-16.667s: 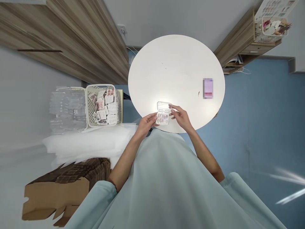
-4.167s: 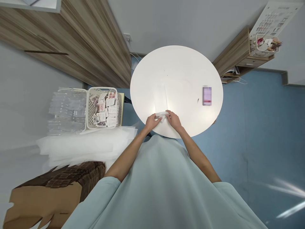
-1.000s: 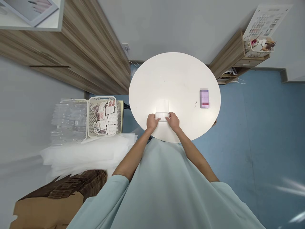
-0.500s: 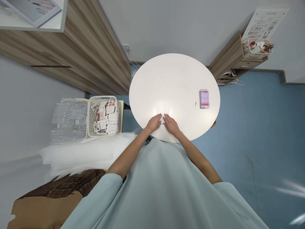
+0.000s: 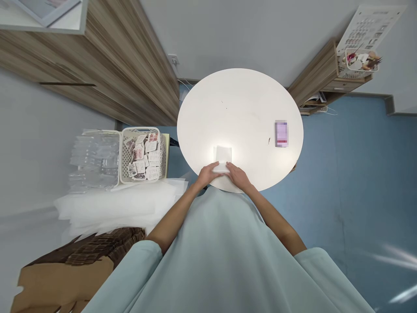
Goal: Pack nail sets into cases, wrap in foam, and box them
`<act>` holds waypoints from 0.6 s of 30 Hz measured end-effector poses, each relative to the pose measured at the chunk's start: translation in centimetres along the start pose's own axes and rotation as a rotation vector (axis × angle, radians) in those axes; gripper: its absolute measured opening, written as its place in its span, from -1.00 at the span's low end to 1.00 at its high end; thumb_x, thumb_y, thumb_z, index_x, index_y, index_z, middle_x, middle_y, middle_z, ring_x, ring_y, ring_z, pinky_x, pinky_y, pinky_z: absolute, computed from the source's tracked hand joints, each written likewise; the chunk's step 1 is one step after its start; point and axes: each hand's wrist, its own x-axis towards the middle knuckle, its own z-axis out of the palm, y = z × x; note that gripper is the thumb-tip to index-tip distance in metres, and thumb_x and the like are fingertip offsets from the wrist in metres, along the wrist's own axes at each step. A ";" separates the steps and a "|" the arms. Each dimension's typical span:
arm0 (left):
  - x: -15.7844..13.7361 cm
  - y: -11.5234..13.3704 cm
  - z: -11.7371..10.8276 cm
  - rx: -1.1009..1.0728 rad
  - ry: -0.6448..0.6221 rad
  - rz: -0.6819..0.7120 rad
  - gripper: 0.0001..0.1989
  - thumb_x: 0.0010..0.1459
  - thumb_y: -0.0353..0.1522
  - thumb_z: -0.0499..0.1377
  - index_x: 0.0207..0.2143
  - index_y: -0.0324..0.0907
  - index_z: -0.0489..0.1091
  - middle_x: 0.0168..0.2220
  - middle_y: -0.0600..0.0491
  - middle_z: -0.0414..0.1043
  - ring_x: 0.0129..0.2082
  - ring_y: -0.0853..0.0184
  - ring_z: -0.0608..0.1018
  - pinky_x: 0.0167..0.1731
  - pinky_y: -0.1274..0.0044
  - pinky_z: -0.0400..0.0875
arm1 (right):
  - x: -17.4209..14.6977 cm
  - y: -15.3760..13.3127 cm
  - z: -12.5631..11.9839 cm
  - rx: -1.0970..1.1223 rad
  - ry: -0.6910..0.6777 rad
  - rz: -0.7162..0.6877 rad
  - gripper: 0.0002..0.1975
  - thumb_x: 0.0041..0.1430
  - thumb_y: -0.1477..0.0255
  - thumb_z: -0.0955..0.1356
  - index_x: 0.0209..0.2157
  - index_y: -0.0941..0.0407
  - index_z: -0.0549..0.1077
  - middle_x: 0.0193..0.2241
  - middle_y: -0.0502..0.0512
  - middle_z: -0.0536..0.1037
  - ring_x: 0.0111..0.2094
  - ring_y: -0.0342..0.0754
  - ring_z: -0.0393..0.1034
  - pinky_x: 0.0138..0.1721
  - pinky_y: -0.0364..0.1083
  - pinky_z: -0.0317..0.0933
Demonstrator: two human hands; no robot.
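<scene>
A small white folded packet [image 5: 223, 154], flat and roughly rectangular, is at the near side of the white oval table [image 5: 243, 91]. My left hand [image 5: 207, 174] grips its near left corner, thumb below and fingertips on top. At the near right corner my right hand [image 5: 238, 175] grips it in the same way. The packet's near edge is slightly raised towards me. Its material looks like thin white foam sheet; whatever may be inside is hidden.
A purple box [image 5: 281, 134], blurred out, lies on the table's right. To the left stand a basket of printed cards [image 5: 160, 167], clear plastic cases [image 5: 94, 161], white sheets [image 5: 124, 203] and flat brown cardboard [image 5: 65, 278]. Wooden cabinets flank the back wall.
My hands have gone from pressing flat on the white packet to gripping its near corners. The packet's top face now shows more fully. The view has shifted slightly.
</scene>
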 end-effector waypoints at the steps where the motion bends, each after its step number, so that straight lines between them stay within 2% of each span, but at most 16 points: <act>1: 0.3 0.1 -0.2 -0.024 0.021 -0.025 -0.35 0.16 -0.05 0.40 0.25 -0.06 0.51 0.30 -0.03 0.50 0.31 0.02 0.50 0.31 0.30 0.38 | 0.3 -0.1 -0.3 0.020 0.014 0.034 -0.49 0.60 0.22 0.14 0.41 0.10 0.30 0.41 0.26 0.36 0.43 0.12 0.27 0.33 0.15 0.31; 5: 1.5 0.8 -0.8 -0.032 0.076 -0.093 -0.56 0.25 -0.01 0.31 -0.02 -0.13 0.63 -0.05 -0.05 0.69 -0.04 0.07 0.65 -0.01 0.35 0.50 | 2.0 -0.7 -1.4 0.079 0.053 0.177 -0.53 0.61 0.20 0.12 0.35 0.06 0.33 0.22 0.20 0.57 0.15 0.10 0.53 0.12 0.08 0.43; 8: 2.8 1.2 -0.9 0.023 0.117 -0.142 -0.60 0.28 -0.02 0.26 -0.28 -0.18 0.60 -0.27 -0.05 0.65 -0.25 0.14 0.62 -0.20 0.40 0.46 | 3.4 -0.9 -2.2 0.106 0.056 0.243 -0.57 0.60 0.22 0.14 0.33 0.06 0.32 0.08 0.19 0.64 -0.01 0.08 0.56 -0.03 0.01 0.42; 11: 4.0 1.5 -0.7 0.060 0.142 -0.167 -0.67 0.26 -0.09 0.29 -0.37 -0.17 0.53 -0.29 -0.04 0.63 -0.27 0.17 0.58 -0.26 0.45 0.40 | 4.6 -0.8 -2.8 0.138 0.056 0.280 -0.58 0.59 0.23 0.17 0.32 0.07 0.32 0.03 0.18 0.64 -0.05 0.07 0.54 -0.08 -0.02 0.39; 16: 5.2 1.8 -0.4 0.152 0.147 -0.232 -0.68 0.26 -0.16 0.30 -0.47 -0.13 0.42 -0.35 -0.01 0.58 -0.31 0.22 0.53 -0.31 0.47 0.30 | 6.2 -0.9 -3.3 0.099 0.064 0.380 -0.57 0.57 0.26 0.22 0.33 0.11 0.33 0.14 0.23 0.56 -0.01 0.07 0.53 -0.02 -0.01 0.38; 18: 5.3 2.0 -0.3 0.167 0.149 -0.257 -0.68 0.28 -0.15 0.29 -0.46 -0.13 0.42 -0.36 -0.01 0.56 -0.32 0.22 0.52 -0.32 0.47 0.27 | 6.8 -1.0 -3.4 0.055 0.047 0.424 -0.57 0.57 0.26 0.23 0.32 0.11 0.35 0.12 0.24 0.55 -0.01 0.08 0.52 -0.03 -0.01 0.39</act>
